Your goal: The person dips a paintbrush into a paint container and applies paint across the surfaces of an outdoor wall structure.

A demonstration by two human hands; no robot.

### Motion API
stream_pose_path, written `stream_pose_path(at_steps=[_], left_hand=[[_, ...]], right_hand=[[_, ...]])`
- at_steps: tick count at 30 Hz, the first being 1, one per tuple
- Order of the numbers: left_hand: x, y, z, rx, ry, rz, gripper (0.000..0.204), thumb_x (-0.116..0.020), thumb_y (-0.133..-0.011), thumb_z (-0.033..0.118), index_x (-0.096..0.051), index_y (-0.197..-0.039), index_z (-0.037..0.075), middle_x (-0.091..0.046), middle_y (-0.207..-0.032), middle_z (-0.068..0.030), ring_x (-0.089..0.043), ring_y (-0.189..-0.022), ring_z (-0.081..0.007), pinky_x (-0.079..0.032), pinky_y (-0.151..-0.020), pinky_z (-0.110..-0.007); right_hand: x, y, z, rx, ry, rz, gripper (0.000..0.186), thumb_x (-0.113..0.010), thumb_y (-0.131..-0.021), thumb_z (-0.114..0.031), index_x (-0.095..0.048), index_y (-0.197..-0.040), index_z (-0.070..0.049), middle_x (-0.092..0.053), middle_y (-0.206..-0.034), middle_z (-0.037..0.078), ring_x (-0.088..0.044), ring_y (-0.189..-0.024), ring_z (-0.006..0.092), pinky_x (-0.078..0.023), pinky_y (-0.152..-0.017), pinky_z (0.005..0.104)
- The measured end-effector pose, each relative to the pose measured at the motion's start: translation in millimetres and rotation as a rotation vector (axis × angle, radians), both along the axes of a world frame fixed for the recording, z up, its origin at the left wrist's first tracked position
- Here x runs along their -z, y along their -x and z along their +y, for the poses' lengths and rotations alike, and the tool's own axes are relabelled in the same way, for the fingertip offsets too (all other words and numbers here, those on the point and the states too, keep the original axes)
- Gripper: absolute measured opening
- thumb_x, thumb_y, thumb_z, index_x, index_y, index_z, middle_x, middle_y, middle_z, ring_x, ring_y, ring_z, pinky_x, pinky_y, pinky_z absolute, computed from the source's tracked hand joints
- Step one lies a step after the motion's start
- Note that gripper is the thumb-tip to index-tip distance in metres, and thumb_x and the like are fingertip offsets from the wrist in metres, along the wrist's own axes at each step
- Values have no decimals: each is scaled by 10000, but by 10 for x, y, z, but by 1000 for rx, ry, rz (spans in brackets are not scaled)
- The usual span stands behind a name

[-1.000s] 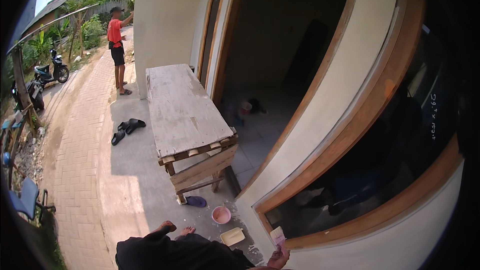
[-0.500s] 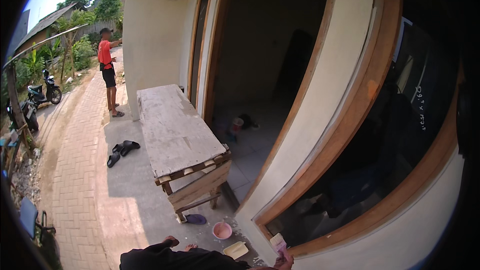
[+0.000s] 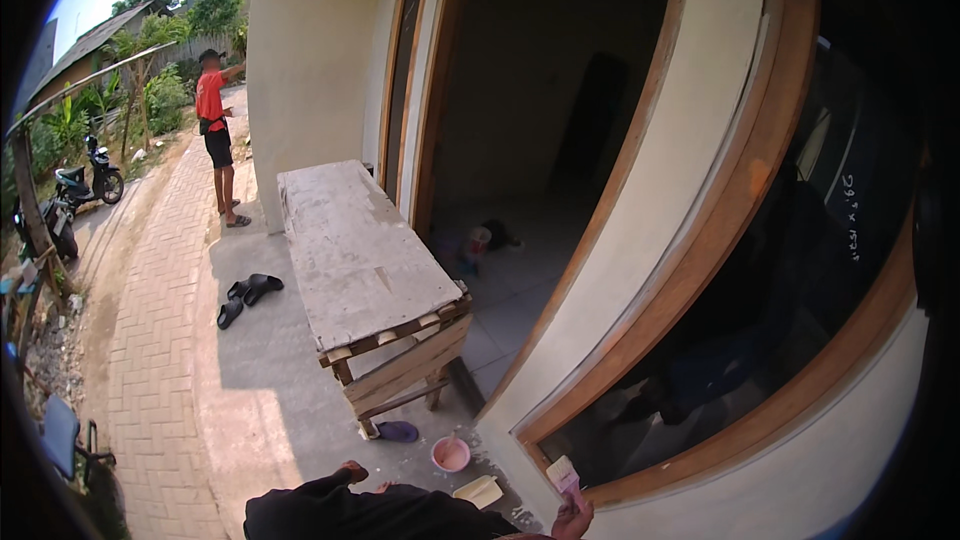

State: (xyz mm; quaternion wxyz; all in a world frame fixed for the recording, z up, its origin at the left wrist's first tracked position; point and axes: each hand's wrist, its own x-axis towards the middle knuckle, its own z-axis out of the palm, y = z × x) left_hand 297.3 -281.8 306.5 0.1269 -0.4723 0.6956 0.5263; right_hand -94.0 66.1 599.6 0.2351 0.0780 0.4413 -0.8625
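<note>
At the lower edge, my right hand (image 3: 573, 520) is closed around the handle of a flat paintbrush (image 3: 563, 474). The brush has pale bristles and a pinkish handle. It points up beside the lower corner of the brown wooden window frame (image 3: 535, 430); whether it touches the wall or frame I cannot tell. Left of the hand, a cream shallow tray (image 3: 480, 490) lies on the ground. Just past it stands a pink bowl (image 3: 451, 454) holding something pinkish. Black cloth (image 3: 330, 510) covers my legs, with bare skin, seemingly feet, showing beyond it. My left hand does not show.
A rough wooden table (image 3: 365, 250) stands ahead beside the dark doorway (image 3: 540, 90). A purple shoe (image 3: 398, 432) lies near its leg, black clogs (image 3: 250, 292) farther left. Someone in a red shirt (image 3: 210, 100) stands on the paved path. A blue chair (image 3: 62, 435) is at left.
The view has shifted slightly, so the table, bowl and tray sit a little further right. My right hand still holds the paintbrush near the window frame corner.
</note>
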Motion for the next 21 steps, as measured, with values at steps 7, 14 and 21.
stream_pose_path(at_steps=[7, 14, 21], left_hand=[[186, -477, -168, 521, 385, 835, 213, -668, -821, 271, -642, -805, 60, -642, -724, -55, -629, -674, -172, -501, -605, -345], [124, -297, -160, 302, 146, -28, 183, -647, -818, 239, -635, -781, 59, -647, -720, -71, -639, -686, -195, -505, -608, -354], [-61, -91, -353, 377, 190, -100, 143, -642, -789, 200, -648, -768, 59, -653, -722, -81, -650, -693, -214, -511, -609, -362]], right_hand=[[55, -53, -97, 7, 2, 46, 390, -641, -861, -111, -548, -1225, -8, -668, -954, 55, -596, -792, 95, -403, -594, 198], [-13, -213, -268, 19, -18, 19, 385, -614, -880, -103, -578, -1245, 10, -660, -969, 44, -572, -778, 81, -396, -600, 187], [321, -162, -298, -54, -129, 265, 321, -512, -974, -254, -676, -1106, -12, -675, -1000, 63, -605, -907, 139, -437, -801, 228]])
